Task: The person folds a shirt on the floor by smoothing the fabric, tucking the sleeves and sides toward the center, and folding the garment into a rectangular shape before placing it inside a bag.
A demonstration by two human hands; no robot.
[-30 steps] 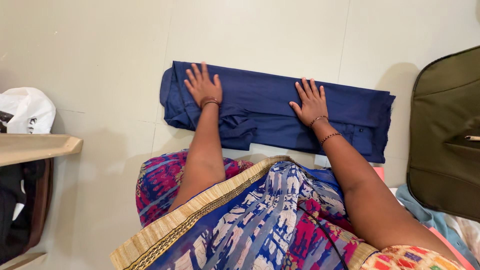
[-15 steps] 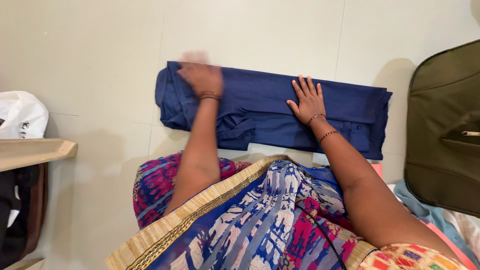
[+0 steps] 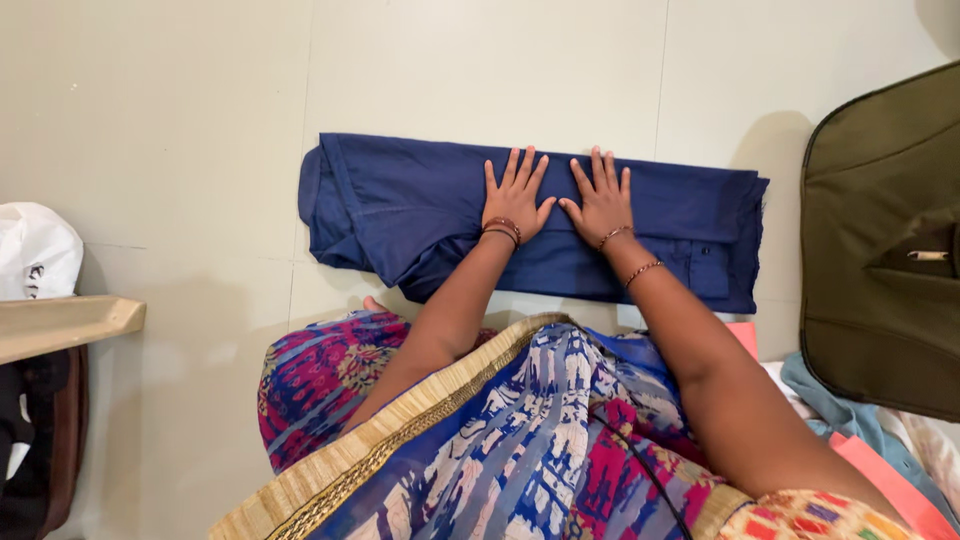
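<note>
A dark blue folded garment [image 3: 400, 215] lies flat on the pale tiled floor [image 3: 180, 130] in front of my knees. My left hand [image 3: 515, 195] and my right hand [image 3: 600, 198] rest palm-down side by side on its middle, fingers spread and thumbs almost touching. Neither hand grips the cloth. Bangles circle both wrists. My lap, draped in a patterned blue, pink and gold fabric [image 3: 500, 440], fills the lower part of the view.
An olive green bag [image 3: 885, 240] stands at the right. Light blue and pink cloths [image 3: 870, 440] lie below the bag. At the left are a white plastic bag [image 3: 35, 250] and a beige shelf edge [image 3: 65, 325] above dark items.
Both hands have slid inward along the garment from its two ends to its middle and now lie next to each other. The left hand moved farthest.
</note>
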